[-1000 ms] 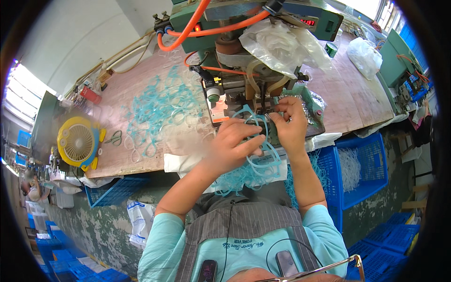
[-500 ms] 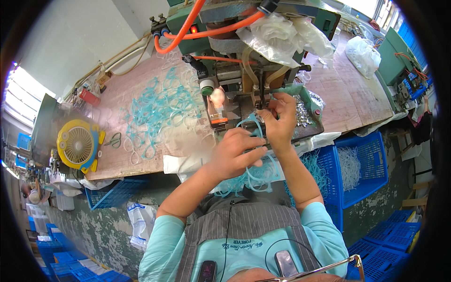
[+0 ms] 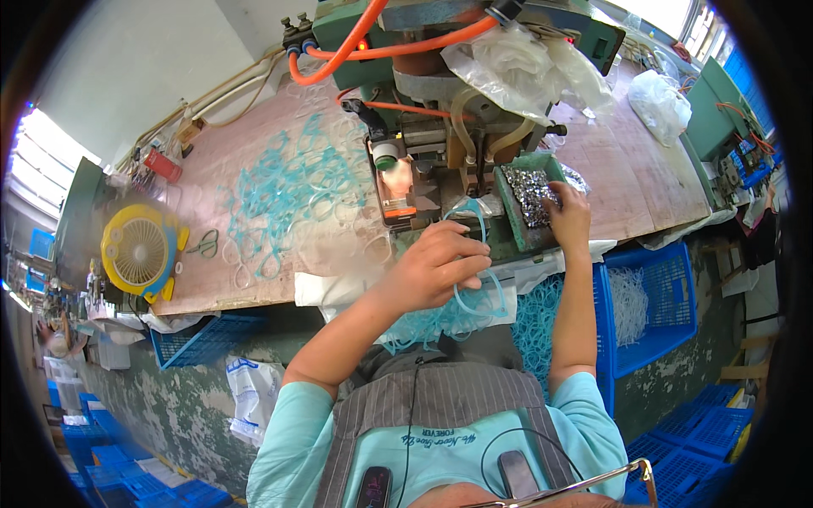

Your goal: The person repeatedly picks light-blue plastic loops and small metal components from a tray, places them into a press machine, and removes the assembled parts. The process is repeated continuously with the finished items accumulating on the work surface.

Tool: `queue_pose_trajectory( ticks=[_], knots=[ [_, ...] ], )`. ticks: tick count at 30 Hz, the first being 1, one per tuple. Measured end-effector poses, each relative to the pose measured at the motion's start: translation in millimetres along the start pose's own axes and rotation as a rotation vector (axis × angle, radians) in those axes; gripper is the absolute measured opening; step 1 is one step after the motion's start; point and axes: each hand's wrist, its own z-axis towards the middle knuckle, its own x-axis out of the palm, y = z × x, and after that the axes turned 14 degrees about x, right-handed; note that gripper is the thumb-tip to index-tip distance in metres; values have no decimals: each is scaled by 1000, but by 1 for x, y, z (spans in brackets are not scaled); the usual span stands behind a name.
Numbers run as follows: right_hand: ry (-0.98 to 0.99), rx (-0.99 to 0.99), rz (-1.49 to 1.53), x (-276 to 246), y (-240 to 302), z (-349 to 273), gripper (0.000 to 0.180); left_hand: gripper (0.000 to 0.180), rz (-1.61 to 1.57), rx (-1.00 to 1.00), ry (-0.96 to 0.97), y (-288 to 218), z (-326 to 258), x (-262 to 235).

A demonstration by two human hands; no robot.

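Note:
My left hand (image 3: 436,264) is closed round a looped teal plastic strap (image 3: 501,298), its upper loop rising toward the machine and its lower loop hanging below my fingers. To the right, my right hand (image 3: 571,222) reaches into a green tray (image 3: 513,223). Its fingertips are bent together at a heap of small shiny metal pieces (image 3: 527,191); whatever they pinch is too small to make out. Just ahead of my left hand stands a green press machine (image 3: 474,161). More teal straps (image 3: 428,326) lie on my lap below the table edge.
Many teal and clear straps (image 3: 292,190) lie spread on the table's left side. A yellow fan (image 3: 137,250) and scissors (image 3: 206,244) are farther left. Blue crates (image 3: 656,339) with straps stand at my lower right. Orange hoses (image 3: 406,46) cross above the machine.
My right hand has left the machine's working point and moved right into the tray of metal pieces. The left hand has stayed near its place with the strap. The view has shifted slightly.

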Motion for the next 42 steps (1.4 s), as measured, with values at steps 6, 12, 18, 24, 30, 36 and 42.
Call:
queue_pose_trajectory(
  ticks=[6, 12, 18, 24, 30, 36, 42],
  knots=[
    [-9, -132, -182, 14, 9, -8, 23, 28, 36, 2, 17, -1, 0, 1],
    [-105, -203, -158, 19, 11, -13, 20, 53, 491, -97, -83, 4, -41, -13],
    [-150, -254, 3, 17, 6, -6, 8, 53, 926, -357, 287, 53, -100, -42],
    [-157, -203, 146, 13, 6, -7, 6, 45, 1152, -571, -134, 113, -106, -93],
    [-205, -113, 200, 15, 7, -8, 8, 60, 1134, -1350, 395, 170, -128, -91],
    [-194, -119, 174, 13, 10, -10, 10, 41, 872, -1693, 305, 184, -158, -83],
    [-196, -131, 292, -3, 56, -21, 12, 25, 1005, -1316, 120, 151, -165, -88]
  ],
)
